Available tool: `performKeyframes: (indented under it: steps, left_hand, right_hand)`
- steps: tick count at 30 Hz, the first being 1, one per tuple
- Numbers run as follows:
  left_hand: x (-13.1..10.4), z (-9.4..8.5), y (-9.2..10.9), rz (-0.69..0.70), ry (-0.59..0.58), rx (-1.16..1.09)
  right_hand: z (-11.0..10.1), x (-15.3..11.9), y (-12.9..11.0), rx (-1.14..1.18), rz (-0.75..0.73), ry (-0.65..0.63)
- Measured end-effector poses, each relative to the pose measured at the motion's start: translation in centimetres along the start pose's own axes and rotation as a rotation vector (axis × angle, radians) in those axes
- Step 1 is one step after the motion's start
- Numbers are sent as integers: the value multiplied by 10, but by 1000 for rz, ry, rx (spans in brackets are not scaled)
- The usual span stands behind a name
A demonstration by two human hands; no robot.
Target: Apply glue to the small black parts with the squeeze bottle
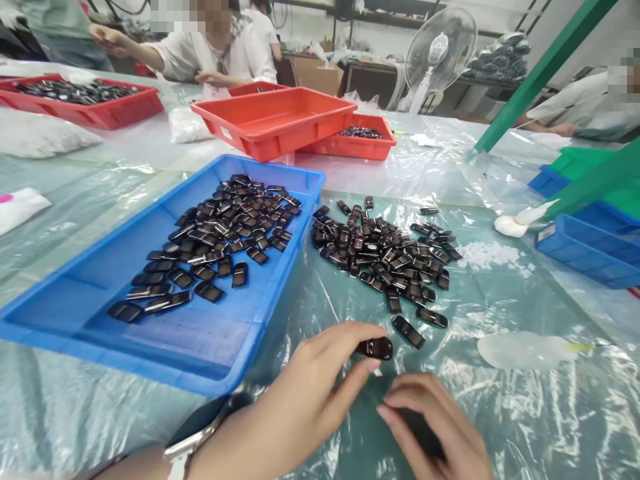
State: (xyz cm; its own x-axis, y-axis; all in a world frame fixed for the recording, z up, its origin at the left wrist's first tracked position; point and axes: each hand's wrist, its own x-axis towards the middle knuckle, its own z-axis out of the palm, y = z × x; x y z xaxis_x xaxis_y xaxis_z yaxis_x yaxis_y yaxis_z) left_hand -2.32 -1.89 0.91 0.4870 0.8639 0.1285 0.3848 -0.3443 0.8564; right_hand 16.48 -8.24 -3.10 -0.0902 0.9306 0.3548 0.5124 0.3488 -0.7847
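My left hand [325,373] pinches a small glossy black oblong piece [379,348] between thumb and fingers, its rounded end pointing right. Just below and to the right, my right hand [437,423] is closed, thumb tip near the index fingertip; whatever lies between them is too small to make out. Beyond both hands, a heap of similar black pieces [385,257] is spread on the plastic-covered table, and one loose piece [409,332] lies closest to my left fingertips. More such pieces [225,230] are piled in the blue tray [200,363] at left.
Small white bits [493,257] lie right of the heap, near a translucent oval sheet [525,350]. Blue bins [590,250] and a green slanted post [545,77] stand at right. Red trays [280,127] are stacked at the back. Co-workers [215,53] sit across the table.
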Motion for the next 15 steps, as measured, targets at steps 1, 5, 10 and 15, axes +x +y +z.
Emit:
performKeyframes:
  steps: [1, 5, 10, 15]
  left_hand:
    - [0, 0, 2, 52, -10, 8]
    - [0, 0, 7, 111, -72, -5]
    - [-1, 2, 3, 104, -116, -28]
    - [-2, 4, 0, 151, -159, -22]
  right_hand:
    - [-5, 3, 1, 68, 33, 19]
    - [-22, 13, 7, 354, 143, 45]
    - [-19, 20, 10, 633, 273, 38]
    - [-11, 21, 1, 788, 468, 73]
